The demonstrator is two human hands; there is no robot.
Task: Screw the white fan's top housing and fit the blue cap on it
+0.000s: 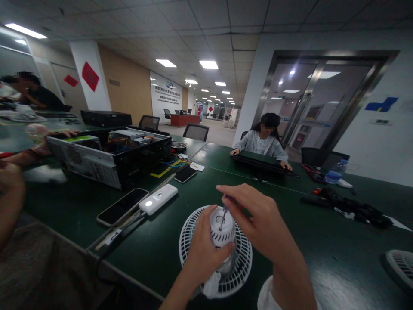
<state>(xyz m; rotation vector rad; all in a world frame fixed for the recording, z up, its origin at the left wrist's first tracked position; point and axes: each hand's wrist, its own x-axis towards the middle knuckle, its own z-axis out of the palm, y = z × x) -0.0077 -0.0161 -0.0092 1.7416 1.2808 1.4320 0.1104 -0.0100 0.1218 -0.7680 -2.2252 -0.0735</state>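
My left hand (206, 245) is wrapped round a white fan motor housing (222, 234) with slots along its side. Under the housing lies a round white fan grille (189, 234) on the green table. In my right hand (258, 215) a small screwdriver (223, 217) is pinched between thumb and fingers. Its shaft points down, and the tip meets the top face of the housing. The handle is mostly hidden by my fingers.
Left of the grille are a white power bank (158, 199) and a phone (123, 206), with another phone (185, 174) behind. An open computer case (109, 155) stands further left, a person's hand on it. Opposite, a person holds a black panel (264, 165). Another grille (402, 269) lies right.
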